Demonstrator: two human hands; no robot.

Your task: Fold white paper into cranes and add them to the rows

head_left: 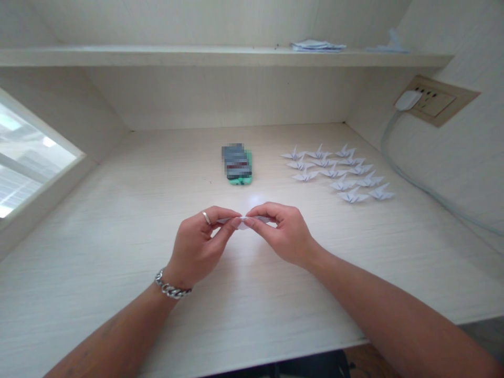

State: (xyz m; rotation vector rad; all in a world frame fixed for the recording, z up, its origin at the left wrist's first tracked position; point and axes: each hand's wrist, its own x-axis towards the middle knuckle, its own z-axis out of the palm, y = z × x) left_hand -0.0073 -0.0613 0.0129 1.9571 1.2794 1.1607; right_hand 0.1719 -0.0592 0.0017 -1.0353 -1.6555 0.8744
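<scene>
The left hand (199, 244) and right hand (290, 233) pinch a small folded paper (243, 226) between thumbs and fingers, their tips nearly meeting, just above or on the desk (98, 231); which, I cannot tell. Beyond them lies a phone (238, 163) in a green case (241, 181), its face pixelated, so any writing there is unreadable. White paper cranes (343, 184) stand grouped to its right. A white plug (408, 100) sits in the wall socket (441, 104).
</scene>
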